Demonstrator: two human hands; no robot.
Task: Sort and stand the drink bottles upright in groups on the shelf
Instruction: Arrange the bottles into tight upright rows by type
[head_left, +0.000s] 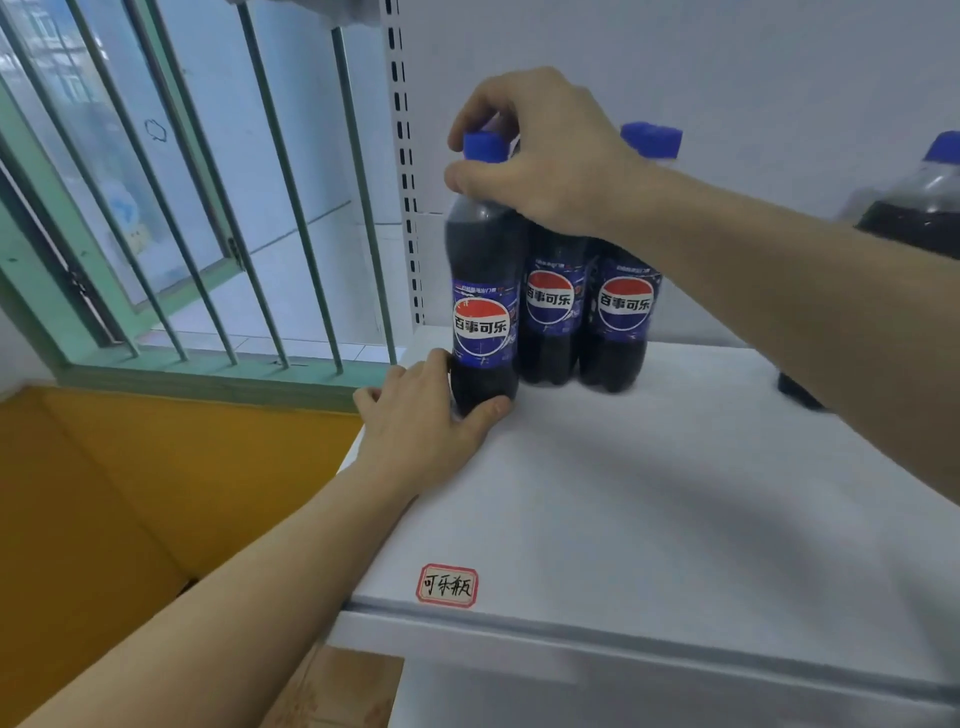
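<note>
- The right hand is reaching in from the right, its arm crossing above the shelf, with fingers and thumb curling round the blue cap and neck of the front bottle.
- The left hand is lying at that bottle's base, thumb and fingers cupping the foot of it, its forearm stretching back off the shelf's left edge.
- The front bottle is standing upright near the shelf's back left corner, touching the second bottle; the third bottle is standing just right of that one.
- All three are dark cola in clear plastic, with blue labels bearing a round red, white and blue emblem.
- A fourth bottle, partly hidden by the right arm, is standing well to the right.
- The shelf is flat white board; a red-bordered handwritten sticker is sitting near its front edge.
</note>
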